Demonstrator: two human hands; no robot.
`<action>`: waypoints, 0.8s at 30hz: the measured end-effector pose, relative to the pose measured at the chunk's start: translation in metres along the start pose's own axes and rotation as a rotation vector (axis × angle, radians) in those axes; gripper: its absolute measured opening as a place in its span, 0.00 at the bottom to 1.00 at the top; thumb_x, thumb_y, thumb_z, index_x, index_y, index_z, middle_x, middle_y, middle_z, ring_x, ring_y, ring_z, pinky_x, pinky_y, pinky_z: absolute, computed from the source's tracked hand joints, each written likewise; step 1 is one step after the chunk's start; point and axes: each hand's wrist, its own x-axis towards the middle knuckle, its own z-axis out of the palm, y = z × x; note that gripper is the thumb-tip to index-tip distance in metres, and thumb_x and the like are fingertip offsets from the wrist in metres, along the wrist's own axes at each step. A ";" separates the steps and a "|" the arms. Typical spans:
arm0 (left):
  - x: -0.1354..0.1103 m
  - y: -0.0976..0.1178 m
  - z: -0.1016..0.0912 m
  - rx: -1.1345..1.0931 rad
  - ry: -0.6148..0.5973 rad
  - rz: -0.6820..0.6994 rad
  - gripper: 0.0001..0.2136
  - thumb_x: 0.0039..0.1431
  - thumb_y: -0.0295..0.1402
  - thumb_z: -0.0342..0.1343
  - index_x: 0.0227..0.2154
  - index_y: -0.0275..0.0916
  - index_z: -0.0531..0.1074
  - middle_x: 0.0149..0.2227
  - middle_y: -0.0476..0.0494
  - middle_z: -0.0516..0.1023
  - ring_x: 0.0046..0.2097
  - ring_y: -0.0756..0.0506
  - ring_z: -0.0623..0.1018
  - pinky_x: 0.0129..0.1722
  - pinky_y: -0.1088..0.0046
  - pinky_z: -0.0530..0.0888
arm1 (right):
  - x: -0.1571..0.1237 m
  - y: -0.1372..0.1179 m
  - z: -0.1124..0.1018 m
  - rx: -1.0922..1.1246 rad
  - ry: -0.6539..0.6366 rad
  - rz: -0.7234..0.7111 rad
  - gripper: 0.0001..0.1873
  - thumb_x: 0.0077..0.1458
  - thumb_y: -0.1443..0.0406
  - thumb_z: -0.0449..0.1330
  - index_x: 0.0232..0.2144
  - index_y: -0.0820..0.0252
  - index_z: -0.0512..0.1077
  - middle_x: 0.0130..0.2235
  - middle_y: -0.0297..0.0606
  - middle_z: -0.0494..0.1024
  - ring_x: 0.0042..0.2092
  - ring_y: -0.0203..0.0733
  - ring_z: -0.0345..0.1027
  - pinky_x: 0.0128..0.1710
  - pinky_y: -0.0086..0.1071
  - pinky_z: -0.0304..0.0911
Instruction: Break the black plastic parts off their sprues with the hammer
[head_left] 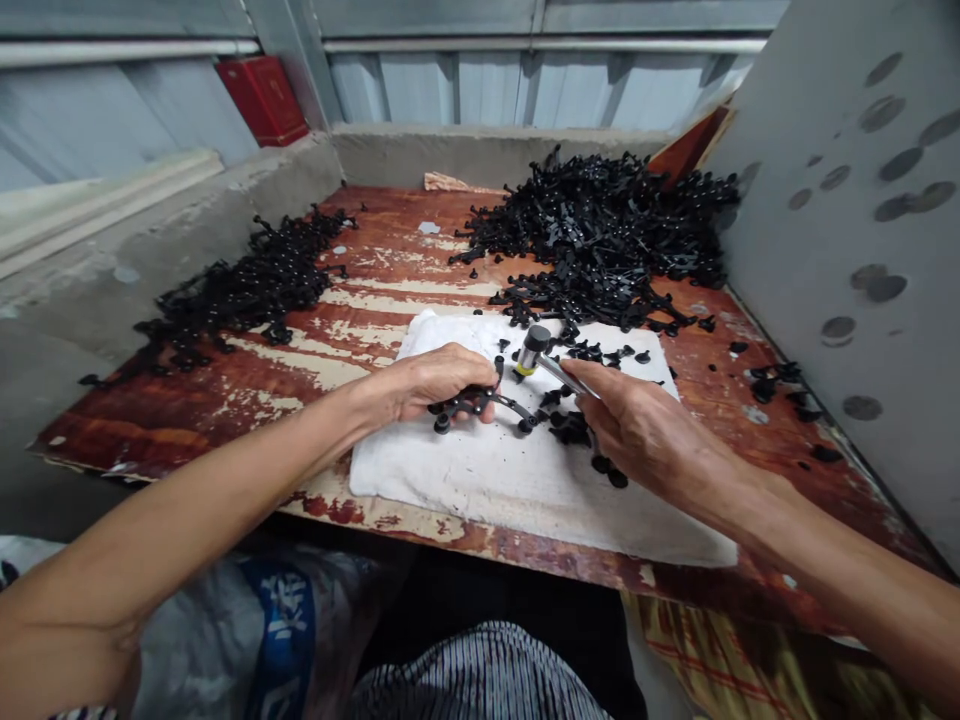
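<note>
My left hand (454,378) is closed around a black branched part (480,400) with round knobs at its ends, held just above a white cloth (442,470). In my right hand (626,410) is a small hammer (534,345) with a black upper face, a metal body and a yellow lower edge. Its head hangs just right of the branched part; whether it touches anything is unclear. Small black pieces (570,425) lie loose on the cloth beside and below my right hand. My fingers hide some of the branched part and most of the hammer handle.
A large heap of black parts (600,225) covers the back right of the worn red-brown board (375,255). Another pile (247,285) runs along the left edge. A red box (262,100) stands on the left ledge, and a grey panel (817,250) borders the right side.
</note>
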 end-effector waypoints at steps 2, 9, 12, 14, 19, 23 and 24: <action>0.000 0.000 -0.002 0.021 -0.028 0.040 0.09 0.57 0.28 0.51 0.23 0.34 0.69 0.17 0.47 0.73 0.16 0.56 0.63 0.16 0.78 0.56 | -0.007 0.001 -0.004 -0.036 -0.006 -0.029 0.19 0.56 0.67 0.49 0.47 0.59 0.71 0.29 0.39 0.77 0.27 0.41 0.67 0.27 0.33 0.60; -0.001 0.007 0.000 0.286 -0.127 0.093 0.12 0.56 0.25 0.52 0.17 0.34 0.65 0.18 0.48 0.73 0.17 0.57 0.62 0.17 0.79 0.56 | -0.022 0.002 -0.009 0.099 0.051 0.054 0.20 0.58 0.65 0.49 0.49 0.67 0.70 0.24 0.36 0.72 0.22 0.38 0.61 0.21 0.31 0.57; 0.002 0.010 0.004 0.291 -0.144 0.084 0.13 0.57 0.25 0.50 0.17 0.36 0.63 0.17 0.50 0.71 0.16 0.56 0.62 0.17 0.78 0.57 | -0.025 0.004 -0.005 0.193 0.071 0.103 0.21 0.57 0.64 0.49 0.49 0.67 0.70 0.26 0.38 0.74 0.24 0.38 0.63 0.24 0.31 0.60; 0.005 0.010 0.005 0.236 -0.179 0.067 0.13 0.57 0.26 0.50 0.17 0.36 0.63 0.17 0.50 0.69 0.16 0.56 0.63 0.17 0.78 0.59 | -0.027 0.006 -0.004 0.219 0.070 0.110 0.20 0.57 0.64 0.49 0.48 0.67 0.71 0.25 0.37 0.74 0.24 0.38 0.63 0.24 0.32 0.60; 0.011 0.006 0.005 0.153 -0.232 0.034 0.13 0.58 0.30 0.52 0.19 0.36 0.64 0.17 0.51 0.68 0.16 0.56 0.64 0.16 0.79 0.61 | -0.030 0.010 -0.006 0.214 0.086 0.119 0.20 0.57 0.65 0.50 0.48 0.65 0.72 0.25 0.37 0.74 0.24 0.39 0.63 0.25 0.33 0.61; 0.014 0.004 0.003 0.159 -0.205 0.011 0.13 0.58 0.31 0.52 0.18 0.37 0.62 0.17 0.51 0.68 0.15 0.56 0.64 0.15 0.80 0.60 | -0.031 0.012 -0.005 0.223 0.075 0.139 0.21 0.57 0.64 0.50 0.49 0.65 0.71 0.28 0.40 0.75 0.27 0.41 0.65 0.29 0.35 0.63; 0.014 0.004 0.003 0.161 -0.204 0.004 0.14 0.58 0.31 0.52 0.18 0.37 0.62 0.17 0.51 0.69 0.15 0.56 0.64 0.14 0.80 0.60 | -0.031 0.012 -0.005 0.226 0.074 0.141 0.21 0.57 0.64 0.50 0.49 0.65 0.71 0.29 0.40 0.75 0.28 0.41 0.66 0.29 0.35 0.63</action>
